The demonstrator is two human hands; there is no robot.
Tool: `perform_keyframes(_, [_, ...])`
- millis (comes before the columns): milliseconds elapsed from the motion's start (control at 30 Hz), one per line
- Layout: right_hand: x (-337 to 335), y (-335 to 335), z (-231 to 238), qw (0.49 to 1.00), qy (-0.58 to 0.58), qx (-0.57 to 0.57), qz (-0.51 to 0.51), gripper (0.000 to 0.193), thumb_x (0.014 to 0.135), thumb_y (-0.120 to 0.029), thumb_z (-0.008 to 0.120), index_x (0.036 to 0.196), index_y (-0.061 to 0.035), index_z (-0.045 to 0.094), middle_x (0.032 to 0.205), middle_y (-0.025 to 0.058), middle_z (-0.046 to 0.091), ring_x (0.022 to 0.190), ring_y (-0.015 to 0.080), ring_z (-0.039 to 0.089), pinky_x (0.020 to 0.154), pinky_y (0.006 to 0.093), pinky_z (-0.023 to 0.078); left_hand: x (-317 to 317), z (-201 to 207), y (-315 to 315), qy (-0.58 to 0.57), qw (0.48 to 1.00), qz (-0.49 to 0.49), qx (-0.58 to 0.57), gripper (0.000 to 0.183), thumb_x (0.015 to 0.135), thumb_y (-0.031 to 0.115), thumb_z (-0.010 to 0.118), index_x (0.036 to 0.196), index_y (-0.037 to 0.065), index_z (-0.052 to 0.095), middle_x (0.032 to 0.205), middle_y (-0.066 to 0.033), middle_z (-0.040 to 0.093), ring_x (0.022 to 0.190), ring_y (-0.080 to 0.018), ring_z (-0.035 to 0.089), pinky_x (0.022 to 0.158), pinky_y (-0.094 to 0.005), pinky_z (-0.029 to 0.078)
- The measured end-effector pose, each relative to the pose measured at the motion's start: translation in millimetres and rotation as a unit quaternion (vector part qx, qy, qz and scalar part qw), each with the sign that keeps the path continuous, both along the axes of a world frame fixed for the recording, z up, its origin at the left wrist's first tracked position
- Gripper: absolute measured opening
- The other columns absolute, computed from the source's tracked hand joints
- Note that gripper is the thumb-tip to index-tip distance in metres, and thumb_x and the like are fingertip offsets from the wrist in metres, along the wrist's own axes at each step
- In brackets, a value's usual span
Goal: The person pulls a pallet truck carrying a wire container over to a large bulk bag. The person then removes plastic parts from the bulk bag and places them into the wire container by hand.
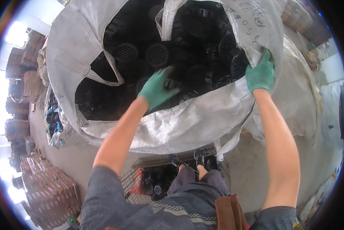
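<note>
Before me stands a large white woven bulk bag (pixel 202 115), its mouth wide and full of black round plastic parts (pixel 156 55), some with grid-like faces. Over the near part of the opening reaches my left hand (pixel 158 89) in a green glove. Its fingers are apart and slightly blurred, with nothing seen in them, just above the black parts. My right hand (pixel 261 73), gloved in green too, grips the bag's rim at the right, its fingers bent around the folded fabric. A lifting strap (pixel 107 74) loops into the mouth at the left.
By my feet is a wire mesh basket (pixel 133 193) with more black parts and something red. Another bag (pixel 56 119) of dark parts sits at the left. Stacks of flat brown cardboard (pixel 49 191) line the left side. Behind my right arm stands a pale bag (pixel 298 99).
</note>
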State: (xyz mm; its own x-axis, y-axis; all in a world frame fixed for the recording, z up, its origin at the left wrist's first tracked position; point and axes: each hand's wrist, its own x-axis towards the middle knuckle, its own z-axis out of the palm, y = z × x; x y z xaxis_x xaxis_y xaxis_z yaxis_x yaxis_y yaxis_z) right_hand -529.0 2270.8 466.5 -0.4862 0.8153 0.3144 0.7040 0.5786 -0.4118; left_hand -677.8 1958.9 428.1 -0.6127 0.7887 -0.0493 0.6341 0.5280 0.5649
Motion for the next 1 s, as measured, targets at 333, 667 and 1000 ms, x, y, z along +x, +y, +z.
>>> perform_keyframes(333, [1, -4, 1, 1.000, -0.007, -0.010, 0.002, 0.080, 0.080, -0.014, 0.074, 0.151, -0.0225, 0.035, 0.155, 0.0107, 0.037, 0.142, 0.0401, 0.036, 0.110, 0.0612, 0.037, -68, -120, 131, -0.158, 0.979, -0.020, -0.124, 0.087, 0.087, 0.050, 0.069, 0.152, 0.002, 0.037, 0.145, -0.0218, 0.053, 0.129, -0.0368, 0.055, 0.110, -0.0417, 0.044])
perform_keyframes(667, [5, -7, 7, 1.000, -0.013, 0.001, -0.010, 0.077, 0.080, -0.015, 0.073, 0.148, -0.0209, 0.037, 0.154, 0.0102, 0.037, 0.140, 0.0391, 0.037, 0.108, 0.0633, 0.036, -60, -63, 90, -0.112, 0.976, 0.034, 0.182, 0.051, 0.088, 0.003, 0.059, 0.138, 0.013, 0.052, 0.121, -0.0180, 0.065, 0.118, -0.0326, 0.061, 0.101, -0.0379, 0.048])
perform_keyframes(1000, [-5, -12, 4, 1.000, -0.023, -0.014, -0.005, 0.079, 0.080, -0.017, 0.074, 0.149, -0.0217, 0.037, 0.156, 0.0093, 0.034, 0.144, 0.0411, 0.033, 0.110, 0.0664, 0.033, -67, -51, 165, -0.374, 0.919, 0.087, 0.089, 0.034, 0.092, 0.014, 0.061, 0.125, 0.005, 0.068, 0.118, -0.0128, 0.071, 0.105, -0.0223, 0.066, 0.093, -0.0320, 0.051])
